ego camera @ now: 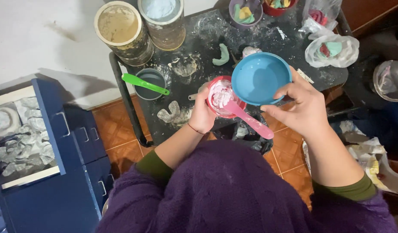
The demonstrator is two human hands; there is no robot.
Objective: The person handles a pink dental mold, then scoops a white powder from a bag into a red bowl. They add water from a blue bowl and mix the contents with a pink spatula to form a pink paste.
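Holding a red cup [220,98] of half-mixed pinkish-white paste over the near bench [207,30] edge, left hand [202,114] is wrapping it while right hand [304,105] is pinching a blue bowl [259,77], pink spatula [250,121] resting inside, lumps still showing.

red bowl [225,98] half hidden by blue bowl [260,78] | top cups [245,12] cropped

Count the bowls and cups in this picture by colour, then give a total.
Blue: 1, the blue bowl in the right hand
Red: 2, the red cup in the left hand and a red bowl
Grey: 1, grey cup
Purple: 1, purple bowl
Total: 5
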